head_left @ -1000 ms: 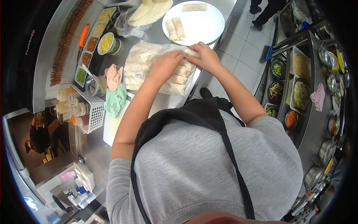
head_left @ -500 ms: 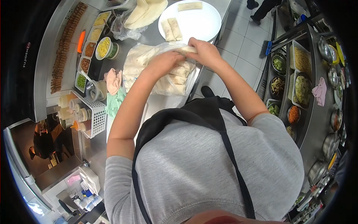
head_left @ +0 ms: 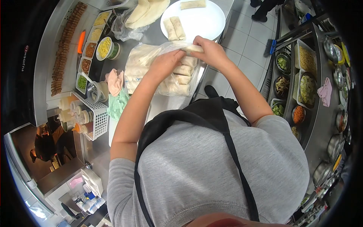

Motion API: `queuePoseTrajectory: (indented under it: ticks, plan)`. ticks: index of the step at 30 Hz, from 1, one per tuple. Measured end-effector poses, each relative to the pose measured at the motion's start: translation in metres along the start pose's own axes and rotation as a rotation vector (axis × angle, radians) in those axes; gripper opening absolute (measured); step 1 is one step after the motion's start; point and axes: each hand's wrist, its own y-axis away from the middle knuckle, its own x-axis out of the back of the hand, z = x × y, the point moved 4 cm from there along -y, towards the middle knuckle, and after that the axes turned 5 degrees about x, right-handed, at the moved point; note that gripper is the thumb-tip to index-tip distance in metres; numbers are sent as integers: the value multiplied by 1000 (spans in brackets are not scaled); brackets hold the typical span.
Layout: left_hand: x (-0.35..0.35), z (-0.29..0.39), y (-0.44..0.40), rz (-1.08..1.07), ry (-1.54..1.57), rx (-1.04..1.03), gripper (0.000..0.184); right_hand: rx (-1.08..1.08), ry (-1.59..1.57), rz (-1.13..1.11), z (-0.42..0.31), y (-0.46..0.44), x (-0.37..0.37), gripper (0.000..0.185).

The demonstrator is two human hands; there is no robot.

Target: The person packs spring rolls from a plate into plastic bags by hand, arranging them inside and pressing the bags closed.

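Note:
A clear plastic bag [head_left: 141, 56] packed with several pale wrapped rolls [head_left: 182, 79] lies on the steel counter. Over its far right part, my left hand [head_left: 165, 64] presses on the plastic with bent fingers; the fingertips are at the bag's opening. My right hand [head_left: 208, 51] is closed around the end of one roll [head_left: 193, 48] at the bag's upper right edge. Just beyond is a white oval plate [head_left: 206, 24] with two rolls [head_left: 174, 28] side by side and a single roll [head_left: 193, 4] at its far side.
Flat wrappers [head_left: 145, 13] lie beyond the bag. To the left are a bowl of yellow pieces [head_left: 104, 48], a green cloth [head_left: 118, 104], a pink cloth [head_left: 114, 82] and a white basket of bottles [head_left: 99, 120]. Vegetable containers [head_left: 307, 89] line the right; a person's legs [head_left: 264, 11] show behind.
My left hand has shifted slightly, and more of the rolls' ends show beside it. My right hand has drawn the roll a little to the right.

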Motion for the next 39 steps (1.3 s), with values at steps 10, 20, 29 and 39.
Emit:
queuePoseTrajectory:
  ticks: [10, 20, 29, 39]
  plan:
    - [30, 33, 47, 485, -332, -69, 26, 108, -66, 180, 6, 22, 12, 34]
    - [48, 19, 62, 438, 15, 268, 52, 476, 9, 262, -34, 39, 10, 27]
    - [61, 26, 73, 275, 280, 230, 62, 760, 46, 267, -49, 24, -42, 24]
    - [61, 27, 82, 244, 338, 245, 60, 597, -115, 303, -31, 34, -41, 25]
